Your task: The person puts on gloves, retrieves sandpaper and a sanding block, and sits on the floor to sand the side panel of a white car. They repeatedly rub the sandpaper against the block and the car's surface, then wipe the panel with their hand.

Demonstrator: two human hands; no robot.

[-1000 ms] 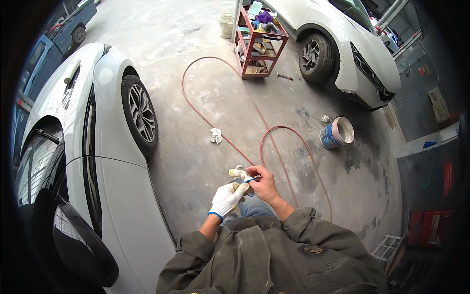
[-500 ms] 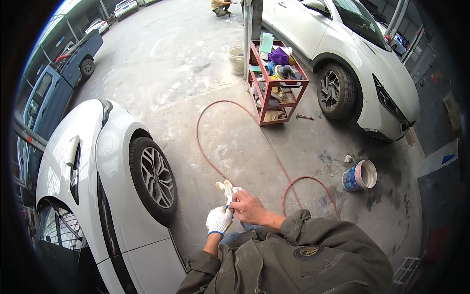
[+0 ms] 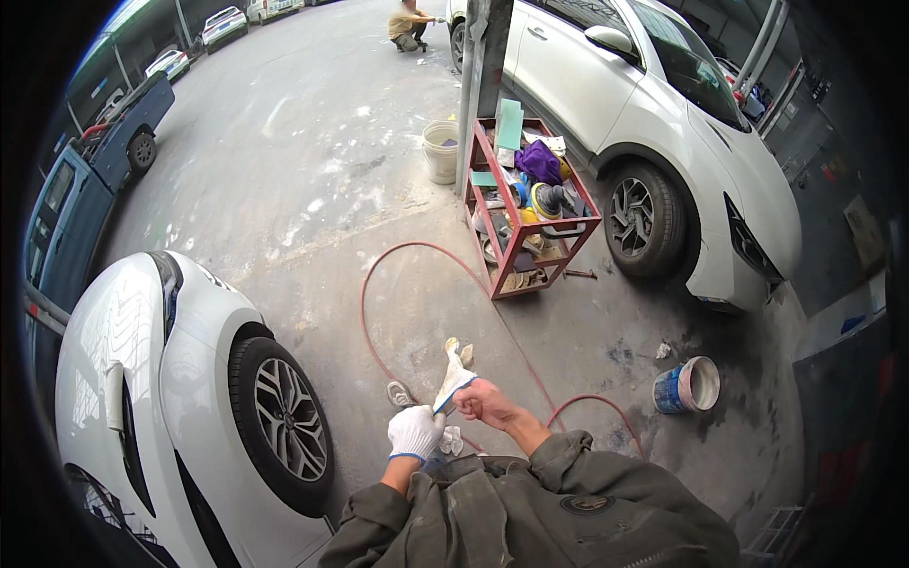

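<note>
- The loose glove (image 3: 454, 381) hangs between the two hands, above the concrete floor (image 3: 312, 275); half a second ago it was bunched in the fingers, and now it is drawn out with its blue-edged cuff (image 3: 458, 391) stretched wide toward the person
- The left hand (image 3: 416, 433), in a white knitted glove, has its grip clamped on the left corner of that cuff; it has shifted apart from the right hand, which it nearly overlapped before
- The right hand (image 3: 483, 401), bare, has its grip clamped on the cuff's other side, fingers curled in
- A shoe (image 3: 400, 393) now shows just beyond the left hand, where the earlier frames showed none
- The crumpled white wad (image 3: 453, 440), out of sight half a second ago, shows again just right of the left hand
- The view has tilted up: the red cart (image 3: 508, 263) and the blue-sided bucket (image 3: 672, 390) sit lower
- A crouching co-worker (image 3: 409, 30) near the top is more fully in view, beside the white car (image 3: 568, 90)
</note>
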